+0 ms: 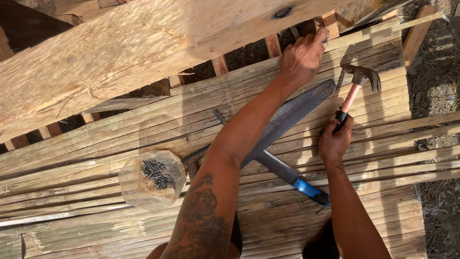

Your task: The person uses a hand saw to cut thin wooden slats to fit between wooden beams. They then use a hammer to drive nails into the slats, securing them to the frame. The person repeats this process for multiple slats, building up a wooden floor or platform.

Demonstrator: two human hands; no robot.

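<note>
Two tools cross beneath the left forearm: a hand saw [292,112] and a blue-handled blade [292,175], both partly hidden by the arm. The left hand [303,57] pinches something too small to make out against the slats. The right hand [335,139] is closed around a claw hammer [357,84], raised beside the left hand. Below lies a bamboo slat platform [96,158], outdoors, with dirt ground past the right hand. Left of the forearm sits a clear plastic container [152,180] of dark nails [158,173].
</note>
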